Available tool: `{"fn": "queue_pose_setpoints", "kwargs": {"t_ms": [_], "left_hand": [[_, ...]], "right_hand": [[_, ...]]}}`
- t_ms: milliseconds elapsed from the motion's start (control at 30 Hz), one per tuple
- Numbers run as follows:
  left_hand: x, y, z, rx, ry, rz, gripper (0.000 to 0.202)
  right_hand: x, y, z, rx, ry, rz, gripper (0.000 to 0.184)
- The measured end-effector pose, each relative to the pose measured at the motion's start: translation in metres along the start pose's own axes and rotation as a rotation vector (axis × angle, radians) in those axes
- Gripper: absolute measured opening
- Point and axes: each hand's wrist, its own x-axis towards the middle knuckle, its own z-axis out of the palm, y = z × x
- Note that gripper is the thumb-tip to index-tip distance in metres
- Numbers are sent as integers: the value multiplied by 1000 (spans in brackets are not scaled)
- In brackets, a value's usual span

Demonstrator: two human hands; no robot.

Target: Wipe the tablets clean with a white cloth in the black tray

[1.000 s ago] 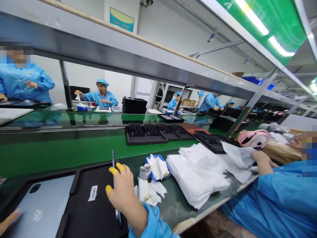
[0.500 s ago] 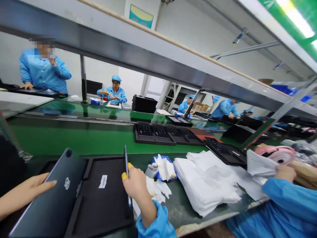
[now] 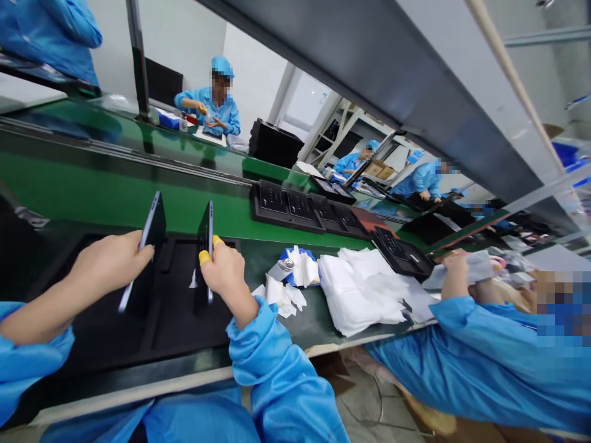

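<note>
My left hand (image 3: pixel 108 264) is closed round a dark tablet (image 3: pixel 146 237), which stands on edge over the left bay of a black tray (image 3: pixel 161 332). My right hand (image 3: pixel 222 271), with yellow finger cots on two fingertips, grips a second thin tablet (image 3: pixel 207 237) held upright on edge over the tray's right bay. A white barcode label (image 3: pixel 192 281) shows on the tray between the two tablets. Both of my sleeves are blue.
Crumpled white wipes (image 3: pixel 281 296), a small metal-capped bottle (image 3: pixel 282 269) and a stack of white cloths (image 3: pixel 362 289) lie right of the tray. A co-worker in blue (image 3: pixel 466 357) holds a sheet at the right. Black trays (image 3: pixel 300 209) ride the green conveyor (image 3: pixel 92 191). Other workers sit beyond.
My left hand has lifted its tablet from leaning flat to standing on edge. My right hand has raised its tablet higher. The camera has tilted down and closer to the tray.
</note>
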Motion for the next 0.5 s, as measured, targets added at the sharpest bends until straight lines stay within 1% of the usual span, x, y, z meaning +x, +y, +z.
{"fn": "queue_pose_setpoints", "kwargs": {"t_ms": [100,167,233,267,333,400,500], "left_hand": [[15,-1,4,-5,-24,4,53],[29,-3,3,-14,-20,16,53],[45,-6,1,-27,-9,19,53],[51,-7,0,-35,-4,18,54],[62,-7,-2,-55,3,25,57],[68,-6,-4,-77,4,38,60],[68,-5,-12,-94,1,41,60]], "right_hand": [[6,-4,7,-1,29,-7,45],[15,-7,6,-13,59,11,55],[28,-9,2,-29,53,39,66],[35,-11,0,-37,38,50,67],[51,-13,-3,-52,-1,60,60],[63,-15,-6,-50,-59,65,46],[71,-14,-8,-18,-138,66,33]]}}
